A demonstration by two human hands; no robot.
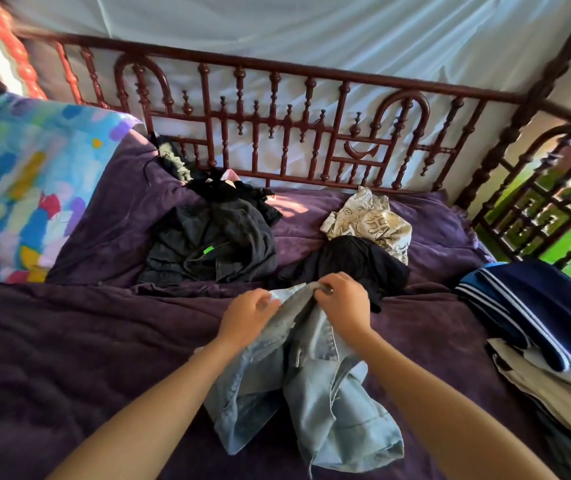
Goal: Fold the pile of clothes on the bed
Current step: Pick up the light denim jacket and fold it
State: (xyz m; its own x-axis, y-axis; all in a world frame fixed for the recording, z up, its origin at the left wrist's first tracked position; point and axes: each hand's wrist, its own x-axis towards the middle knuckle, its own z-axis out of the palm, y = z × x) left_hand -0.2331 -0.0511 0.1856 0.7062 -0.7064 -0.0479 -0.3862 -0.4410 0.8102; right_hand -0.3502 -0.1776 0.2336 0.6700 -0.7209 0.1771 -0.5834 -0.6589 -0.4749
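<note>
Near the middle of the bed, the left hand and right hand both pinch the crumpled denim garment at its top edge, and its twisted cloth could likely cause a crooked fold.

Light blue denim garment crumpled at 6 o'clock, top edge bunched, dark grey heap at 11 o'clock, black garment at 12, cream printed garment touching it at 1, folded navy white-striped garment at 3, atop pale folded clothes
</note>
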